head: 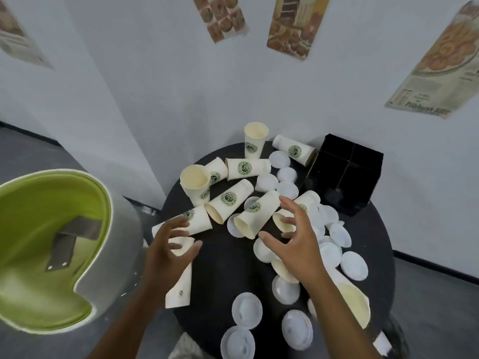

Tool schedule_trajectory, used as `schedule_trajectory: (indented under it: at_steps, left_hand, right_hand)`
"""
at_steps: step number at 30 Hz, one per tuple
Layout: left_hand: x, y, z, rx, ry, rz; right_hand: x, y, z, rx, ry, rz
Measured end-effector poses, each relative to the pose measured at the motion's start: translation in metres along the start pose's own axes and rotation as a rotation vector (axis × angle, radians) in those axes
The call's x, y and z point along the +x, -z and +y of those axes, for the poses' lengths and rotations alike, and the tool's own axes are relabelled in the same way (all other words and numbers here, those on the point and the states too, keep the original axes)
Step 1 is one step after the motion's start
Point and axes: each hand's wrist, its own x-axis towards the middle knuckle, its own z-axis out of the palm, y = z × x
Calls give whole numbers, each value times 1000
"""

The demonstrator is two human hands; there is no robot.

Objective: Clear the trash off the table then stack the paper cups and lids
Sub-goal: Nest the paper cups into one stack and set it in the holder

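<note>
Left hand: my left hand (pixel 171 244) hovers with fingers spread and loose, holding nothing, just above a fallen cup (pixel 197 221) at the near-left part of the round black table (pixel 228 265).
Right hand: my right hand (pixel 293 242) is also released, fingers fanned, poised over the mouths of two lying cups (pixel 255 216), not gripping either.
Where the task things are: paper cups and white lids (pixel 353 265) are scattered across the whole tabletop; a black divided organizer (pixel 344 174) stands at the far right edge, and a green-lined bin (pixel 49 244) sits just beside the table on my left.
Risk, rolling: most cups lie on their sides, so I judge a careless brush from either hand could roll one off the edge.
Risk, lids: several lids overlap near the right rim; sweeping across them could push some onto the floor.
Risk, crushing: the thin paper would likely dent if I squeeze hard.
Risk, sorting: a creased paper piece (pixel 178 291) under my left wrist may be trash; I cannot tell.
Count, cups: about eleven, two of them upright (pixel 255 141).
Count, lids: roughly twenty, some partly hidden.
Count, organizer: one.
Count, bin: one.
</note>
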Motion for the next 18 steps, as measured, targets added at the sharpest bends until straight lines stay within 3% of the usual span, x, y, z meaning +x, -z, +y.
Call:
schedule_trajectory:
  at_steps: [8,18]
  left_hand:
    - [56,41,-46,-156,-11,-239]
    - [60,33,-41,-154,-114,-437]
  right_hand:
    - [-34,-56,-3,-56,-166,199]
    - [-89,-70,-4,-89,-245,321]
